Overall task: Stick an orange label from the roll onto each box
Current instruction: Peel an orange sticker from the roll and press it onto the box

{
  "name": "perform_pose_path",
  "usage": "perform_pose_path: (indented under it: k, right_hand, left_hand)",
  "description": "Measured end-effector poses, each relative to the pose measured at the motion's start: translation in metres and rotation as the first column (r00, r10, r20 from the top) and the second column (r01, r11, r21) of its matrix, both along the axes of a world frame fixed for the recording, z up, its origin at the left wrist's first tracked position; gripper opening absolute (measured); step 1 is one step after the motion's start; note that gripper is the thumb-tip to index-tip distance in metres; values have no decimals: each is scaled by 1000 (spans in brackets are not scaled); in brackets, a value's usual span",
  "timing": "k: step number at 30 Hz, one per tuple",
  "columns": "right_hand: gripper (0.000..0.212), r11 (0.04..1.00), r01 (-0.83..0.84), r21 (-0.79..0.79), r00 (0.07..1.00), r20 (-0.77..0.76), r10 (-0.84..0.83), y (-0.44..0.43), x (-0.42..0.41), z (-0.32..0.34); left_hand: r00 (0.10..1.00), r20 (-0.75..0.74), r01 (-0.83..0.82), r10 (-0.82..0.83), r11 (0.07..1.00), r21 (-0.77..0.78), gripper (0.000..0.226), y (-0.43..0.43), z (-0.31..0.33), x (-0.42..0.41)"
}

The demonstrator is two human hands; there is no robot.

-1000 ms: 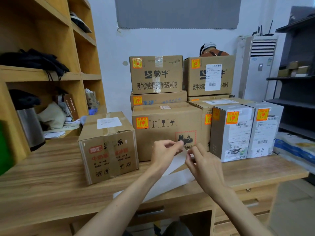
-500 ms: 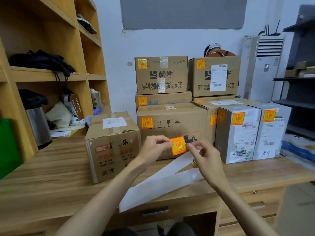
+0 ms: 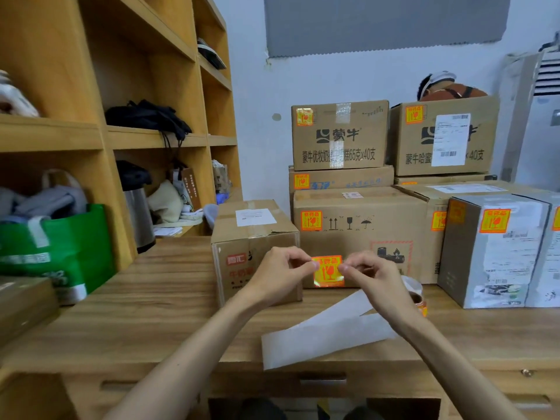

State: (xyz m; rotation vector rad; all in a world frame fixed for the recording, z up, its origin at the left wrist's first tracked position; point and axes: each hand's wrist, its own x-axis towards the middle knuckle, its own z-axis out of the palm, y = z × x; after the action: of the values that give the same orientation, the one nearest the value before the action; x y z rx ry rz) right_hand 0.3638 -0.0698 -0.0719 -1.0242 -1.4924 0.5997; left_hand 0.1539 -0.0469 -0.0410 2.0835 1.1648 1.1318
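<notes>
Leftward since the earlier frame, the orange label [image 3: 328, 272] now hangs just beside the small brown box's [image 3: 242, 234] right edge, with the left hand [image 3: 281, 275] and right hand [image 3: 377, 278] each pinching a top corner.

A wooden worktop [image 3: 157, 301] is fitted across the foreground, and a drawer handle [image 3: 322, 378] is set in its front edge. A wooden shelf unit [image 3: 130, 137] is installed at the left. A black bundle of straps [image 3: 148, 116] is stored on one of its upper shelves. In the compartment below, a metal flask [image 3: 138, 213] with a black lid is placed upright, with a beige cloth item [image 3: 165, 201] and loose papers [image 3: 166, 231] just beside it. A green bag [image 3: 69, 247] is stood further left, with grey fabric packed above it. A grey panel [image 3: 388, 22] is fixed high on the white wall [image 3: 257, 86]. A white air-conditioning unit [image 3: 536, 122] is located at the right edge.
</notes>
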Motion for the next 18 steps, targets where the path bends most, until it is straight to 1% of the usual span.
perform_pose_path:
  k: [3,5,7,10,13,18]
  right_hand:
    - [10,991,-17,133,987,164,-5,13,-27,-2]
    - [12,981,-43,189,976,218,1,17,-49,0]
    - [14,971,-57,231,976,217,5,25,-71,0]
    - [13,960,-60,275,972,235,-7,39,-103,2]
    - [10,945,-54,322,966,255,-32,51,-131,5]
    - [7,923,-39,382,957,280,-76,68,-162,12]
  left_hand:
    - [995,-33,-90,92,994,57,16,-3,-1,-29]
    - [986,-33,-159,163,982,98,11,-5,-3,-49]
    - [976,-11,-216,219,968,131,4,-5,-4,-68]
    - [948,14,-313,317,930,193,8,-8,-4,-92]
    - [904,13,-416,428,871,262,9,-9,1,-113]
    - [862,27,-495,507,827,266,4,-1,3,-135]
